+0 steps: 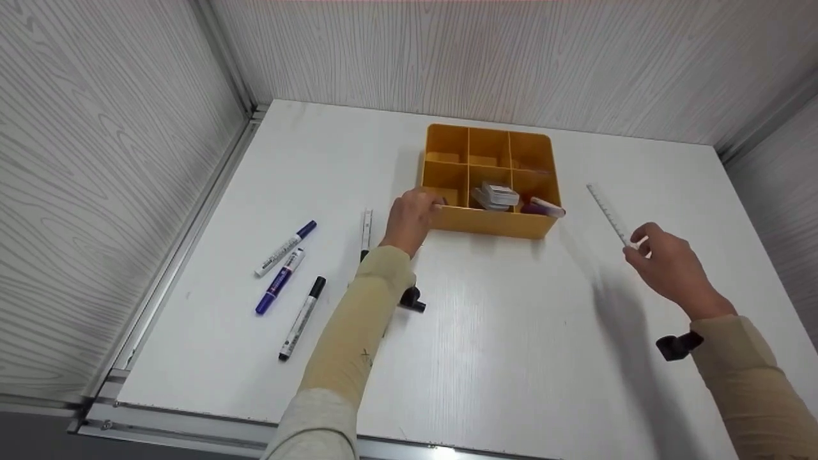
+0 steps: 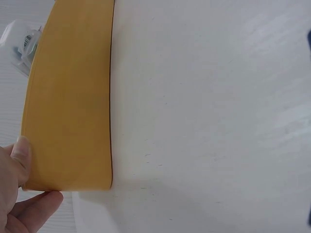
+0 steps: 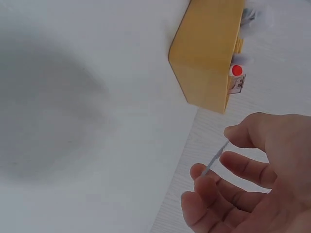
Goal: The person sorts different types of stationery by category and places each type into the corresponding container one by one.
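A yellow organizer box [image 1: 492,222] with several compartments stands toward the back of the white table. My left hand [image 1: 411,217] grips its front left corner; in the left wrist view the thumb [image 2: 22,153] lies over the rim and other fingers touch the end wall. Small clear-plastic packs [image 1: 497,195] fill the front middle compartment, and a marker [image 1: 544,207] leans out of the front right one. To the right of the box, my right hand [image 1: 664,262] pinches a thin ruler [image 1: 607,213] by its near end, above the table. In the right wrist view the ruler [image 3: 214,159] shows edge-on.
Left of the box lie a white marker with a blue cap [image 1: 286,249], a purple marker [image 1: 280,282] and a black-capped marker [image 1: 302,319]. Another black-and-white marker [image 1: 366,231] is partly behind my left arm. Panel walls [image 1: 498,57] enclose the table's back and sides.
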### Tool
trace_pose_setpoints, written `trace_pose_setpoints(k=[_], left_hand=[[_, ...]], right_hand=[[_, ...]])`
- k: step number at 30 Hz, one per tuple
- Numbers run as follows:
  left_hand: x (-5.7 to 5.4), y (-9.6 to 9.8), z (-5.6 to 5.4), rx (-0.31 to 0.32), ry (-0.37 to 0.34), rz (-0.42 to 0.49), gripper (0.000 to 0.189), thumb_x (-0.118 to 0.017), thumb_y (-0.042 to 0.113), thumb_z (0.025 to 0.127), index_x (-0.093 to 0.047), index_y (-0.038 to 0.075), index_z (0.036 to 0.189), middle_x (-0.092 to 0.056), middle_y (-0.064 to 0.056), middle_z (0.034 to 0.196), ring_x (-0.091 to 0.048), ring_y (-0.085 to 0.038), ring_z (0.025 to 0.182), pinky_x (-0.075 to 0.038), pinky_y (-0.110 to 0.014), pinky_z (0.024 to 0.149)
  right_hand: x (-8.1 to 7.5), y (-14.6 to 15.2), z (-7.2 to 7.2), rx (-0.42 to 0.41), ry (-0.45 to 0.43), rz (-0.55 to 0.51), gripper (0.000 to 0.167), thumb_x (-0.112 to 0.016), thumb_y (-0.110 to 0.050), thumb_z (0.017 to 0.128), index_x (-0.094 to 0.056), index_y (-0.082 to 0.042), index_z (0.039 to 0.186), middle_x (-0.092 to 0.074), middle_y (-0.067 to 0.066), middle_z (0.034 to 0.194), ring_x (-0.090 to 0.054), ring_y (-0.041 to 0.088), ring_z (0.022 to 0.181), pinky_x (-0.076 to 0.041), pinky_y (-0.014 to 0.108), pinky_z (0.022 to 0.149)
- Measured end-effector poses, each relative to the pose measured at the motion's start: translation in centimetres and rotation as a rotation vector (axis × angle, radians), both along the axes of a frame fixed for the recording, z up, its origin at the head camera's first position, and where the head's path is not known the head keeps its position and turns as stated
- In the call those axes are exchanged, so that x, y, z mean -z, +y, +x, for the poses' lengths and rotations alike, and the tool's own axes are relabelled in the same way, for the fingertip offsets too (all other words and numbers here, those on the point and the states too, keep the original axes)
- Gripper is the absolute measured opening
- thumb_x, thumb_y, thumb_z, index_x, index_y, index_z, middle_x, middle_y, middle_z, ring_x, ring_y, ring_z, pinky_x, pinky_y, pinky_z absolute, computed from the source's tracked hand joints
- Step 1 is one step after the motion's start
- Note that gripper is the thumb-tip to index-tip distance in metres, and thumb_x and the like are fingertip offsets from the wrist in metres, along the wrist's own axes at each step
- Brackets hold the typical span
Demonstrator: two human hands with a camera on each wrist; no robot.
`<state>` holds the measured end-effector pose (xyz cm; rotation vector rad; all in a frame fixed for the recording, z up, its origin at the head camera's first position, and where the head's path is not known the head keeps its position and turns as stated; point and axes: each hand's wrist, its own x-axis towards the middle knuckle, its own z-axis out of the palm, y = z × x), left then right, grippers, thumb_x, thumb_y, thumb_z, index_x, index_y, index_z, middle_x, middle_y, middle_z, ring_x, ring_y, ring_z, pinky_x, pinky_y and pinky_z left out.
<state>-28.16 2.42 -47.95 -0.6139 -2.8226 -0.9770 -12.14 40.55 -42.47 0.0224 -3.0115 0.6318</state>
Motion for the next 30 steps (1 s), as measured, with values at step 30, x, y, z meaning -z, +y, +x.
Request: trace_pose_setpoints(k=[30], left_hand=[[-0.3, -0.1, 0.3, -0.003, -0.043, 0.002, 0.019, -0.06, 0.02, 0.099, -0.074, 0.012, 0.11, -0.07, -0.003, 0.11, -0.065, -0.015, 0.096, -0.055, -0.026, 0.091]], right_hand=[[-3.6, -6.0, -9.3, 0.002, -0.032, 0.101, 0.023, -0.052, -0.008, 0.099, -0.059, 0.003, 0.119, -0.068, 0.03, 0.098, -0.062, 0.03, 0.064, -0.049, 0.04, 0.054]])
